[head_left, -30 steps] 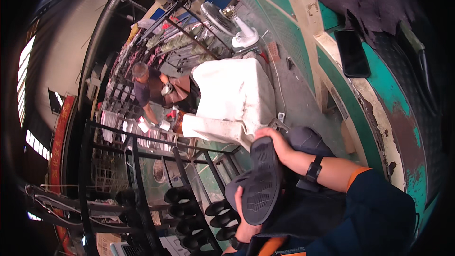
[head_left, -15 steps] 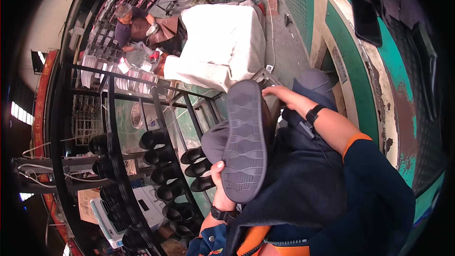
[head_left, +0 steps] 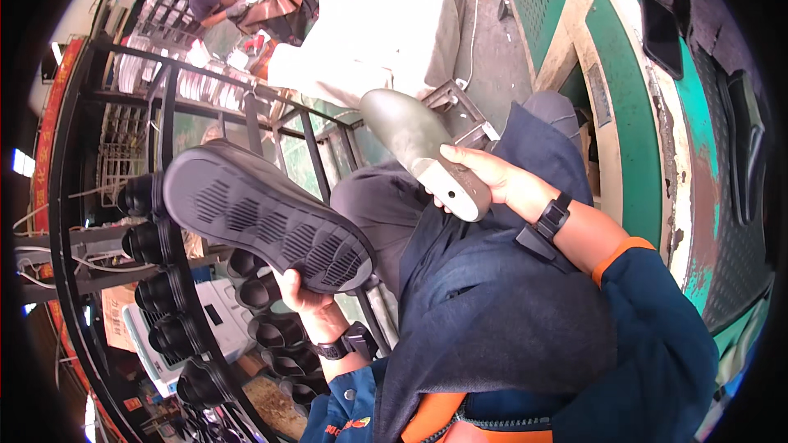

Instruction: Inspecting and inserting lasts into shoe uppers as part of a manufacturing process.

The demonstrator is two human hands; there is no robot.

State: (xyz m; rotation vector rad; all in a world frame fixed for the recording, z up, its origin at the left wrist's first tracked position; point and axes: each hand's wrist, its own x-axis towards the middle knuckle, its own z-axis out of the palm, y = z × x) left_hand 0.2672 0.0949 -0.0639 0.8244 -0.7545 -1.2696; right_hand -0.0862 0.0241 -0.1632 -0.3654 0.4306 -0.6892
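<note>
Before the black rack [head_left: 168,111], the dark shoe [head_left: 271,217] tilts sole-up in the left hand [head_left: 308,299], thumb against the sole at its near end, fingers hidden, probably to steady it. Right of the rack, the right hand [head_left: 488,176] grips the olive last [head_left: 402,127] around its pale, holed end, seemingly a firm handle that leaves the rounded end free.

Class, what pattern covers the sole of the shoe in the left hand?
The sole has patches of fine parallel grooves, best seen in the head view.
</note>
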